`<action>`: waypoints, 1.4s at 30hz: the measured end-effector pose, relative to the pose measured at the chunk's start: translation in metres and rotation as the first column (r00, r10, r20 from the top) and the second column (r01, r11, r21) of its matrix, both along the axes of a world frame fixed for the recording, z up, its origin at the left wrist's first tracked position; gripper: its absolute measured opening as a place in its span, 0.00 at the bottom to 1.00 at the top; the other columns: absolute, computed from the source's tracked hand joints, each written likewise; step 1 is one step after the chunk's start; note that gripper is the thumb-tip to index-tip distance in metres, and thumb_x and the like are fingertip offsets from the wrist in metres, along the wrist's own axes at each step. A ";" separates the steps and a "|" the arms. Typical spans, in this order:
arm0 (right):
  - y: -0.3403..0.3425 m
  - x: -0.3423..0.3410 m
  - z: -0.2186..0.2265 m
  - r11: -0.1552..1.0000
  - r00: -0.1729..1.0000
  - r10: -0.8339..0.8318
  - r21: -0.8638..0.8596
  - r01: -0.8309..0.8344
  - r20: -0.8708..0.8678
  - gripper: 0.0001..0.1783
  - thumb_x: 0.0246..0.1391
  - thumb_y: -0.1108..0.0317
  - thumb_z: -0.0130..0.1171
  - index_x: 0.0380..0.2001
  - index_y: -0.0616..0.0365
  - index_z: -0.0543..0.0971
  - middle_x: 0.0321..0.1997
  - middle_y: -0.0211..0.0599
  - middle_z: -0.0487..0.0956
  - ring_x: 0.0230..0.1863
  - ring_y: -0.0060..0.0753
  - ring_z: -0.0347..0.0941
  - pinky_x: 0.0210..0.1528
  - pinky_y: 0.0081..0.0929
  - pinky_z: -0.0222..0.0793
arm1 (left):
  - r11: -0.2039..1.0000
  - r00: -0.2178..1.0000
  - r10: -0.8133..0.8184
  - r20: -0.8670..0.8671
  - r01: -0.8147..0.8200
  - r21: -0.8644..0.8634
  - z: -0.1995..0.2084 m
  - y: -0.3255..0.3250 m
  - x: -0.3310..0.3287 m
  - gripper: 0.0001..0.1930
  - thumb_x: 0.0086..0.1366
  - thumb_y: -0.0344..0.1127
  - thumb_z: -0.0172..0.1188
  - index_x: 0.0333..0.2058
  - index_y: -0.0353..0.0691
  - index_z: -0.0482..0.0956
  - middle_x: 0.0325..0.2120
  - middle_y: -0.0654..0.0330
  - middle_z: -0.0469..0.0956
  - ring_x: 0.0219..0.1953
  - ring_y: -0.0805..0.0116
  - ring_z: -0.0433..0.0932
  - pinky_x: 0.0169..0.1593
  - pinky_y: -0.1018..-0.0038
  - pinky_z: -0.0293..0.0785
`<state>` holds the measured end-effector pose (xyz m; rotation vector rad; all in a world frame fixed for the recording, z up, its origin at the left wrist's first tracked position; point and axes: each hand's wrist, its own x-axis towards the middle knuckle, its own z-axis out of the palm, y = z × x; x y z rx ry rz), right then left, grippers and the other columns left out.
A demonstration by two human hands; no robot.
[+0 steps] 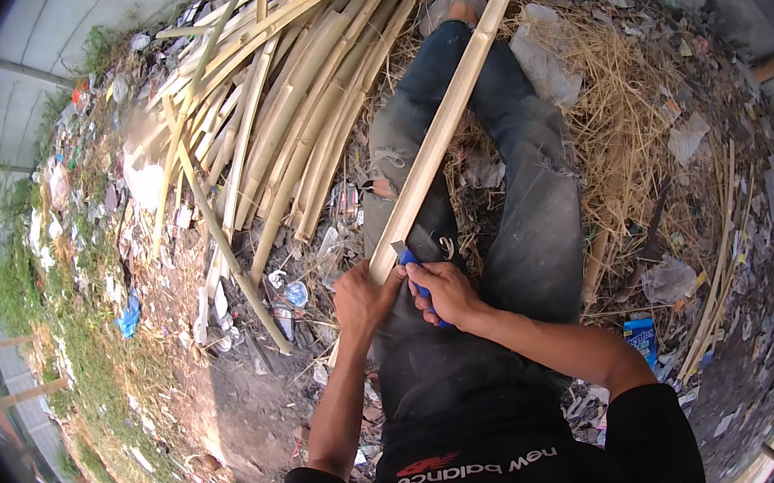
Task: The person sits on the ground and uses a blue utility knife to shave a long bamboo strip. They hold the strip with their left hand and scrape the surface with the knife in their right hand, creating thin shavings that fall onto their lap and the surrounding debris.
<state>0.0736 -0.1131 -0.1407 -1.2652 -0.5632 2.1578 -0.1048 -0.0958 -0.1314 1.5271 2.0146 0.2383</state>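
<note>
Head view: left hand (365, 296), fingers closed round lower part of bamboo strip (449, 115), slanting over legs (532, 215) toward one o'clock; right hand (448, 294), fingers curled round blue-handled knife (418, 273), blade (397, 247) at strip; bamboo pile (323, 96), eleven o'clock.

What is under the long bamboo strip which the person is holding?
Dark, torn trousers show below the bamboo strip, along both its edges. What it directly covers cannot be seen.
</note>
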 end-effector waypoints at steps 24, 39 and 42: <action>0.018 0.016 0.004 0.981 0.969 0.174 -0.055 -0.186 -0.175 0.19 0.76 0.50 0.51 0.46 0.54 0.79 0.26 0.22 0.65 0.20 0.12 0.61 0.15 0.16 0.58 | 0.996 0.992 -0.077 -0.103 0.081 0.036 0.003 0.002 -0.006 0.43 0.47 0.78 0.73 0.24 0.34 0.75 0.19 0.44 0.79 0.28 0.39 0.84 0.35 0.51 0.78; 0.056 0.042 0.004 0.854 0.836 0.430 -0.146 -0.499 -0.340 0.18 0.73 0.51 0.55 0.35 0.53 0.75 0.26 0.22 0.67 0.18 0.11 0.58 0.12 0.16 0.53 | 0.987 0.986 -0.144 -0.078 0.149 0.060 0.009 0.003 -0.010 0.45 0.41 0.77 0.78 0.23 0.33 0.75 0.17 0.48 0.77 0.24 0.46 0.82 0.32 0.54 0.75; 0.055 0.042 -0.002 0.843 0.826 0.483 -0.100 -0.528 -0.292 0.22 0.74 0.50 0.55 0.30 0.55 0.74 0.24 0.22 0.66 0.17 0.11 0.58 0.11 0.16 0.53 | 0.986 0.987 -0.158 -0.033 0.159 0.049 0.011 0.004 -0.013 0.45 0.41 0.78 0.77 0.24 0.33 0.75 0.18 0.49 0.77 0.25 0.46 0.83 0.33 0.54 0.75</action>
